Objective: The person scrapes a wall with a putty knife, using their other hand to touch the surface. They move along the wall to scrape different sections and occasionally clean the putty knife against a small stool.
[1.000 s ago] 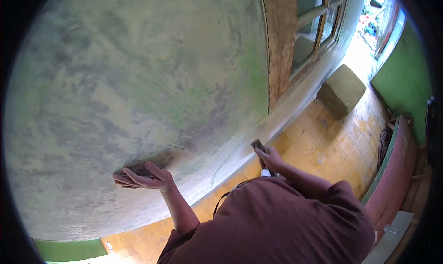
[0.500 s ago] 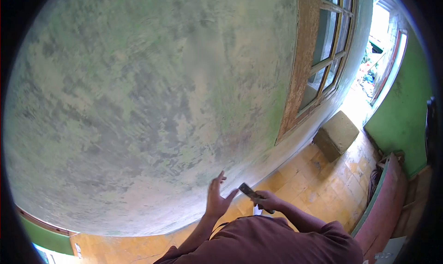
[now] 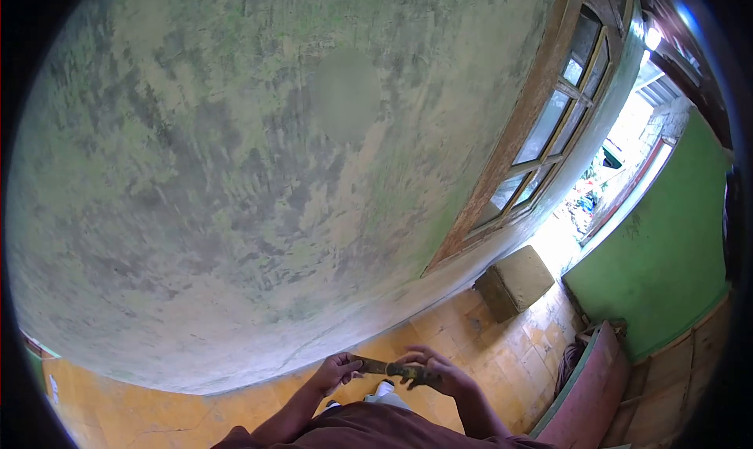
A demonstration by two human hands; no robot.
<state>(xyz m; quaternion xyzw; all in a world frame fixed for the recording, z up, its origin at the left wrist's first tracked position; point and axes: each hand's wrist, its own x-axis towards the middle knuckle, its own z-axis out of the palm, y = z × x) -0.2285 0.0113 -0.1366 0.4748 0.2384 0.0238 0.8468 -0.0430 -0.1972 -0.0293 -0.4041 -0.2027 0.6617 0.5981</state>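
Low in the view, both of my hands hold a thin, dark, flat tool, a scraper-like blade, level in front of my chest. My left hand pinches its left end and my right hand wraps its right end. Just ahead rises a worn plastered wall, mottled grey and green. My maroon sleeves fill the bottom edge.
A wooden-framed window is set in the wall at right. A concrete block sits on the yellow tiled floor below it. A green wall and leaning reddish boards close the right side; a bright doorway lies beyond.
My left hand left the wall, swung down and took hold of the tool's free end. The view tilted up, so the hands now sit lower in the frame.
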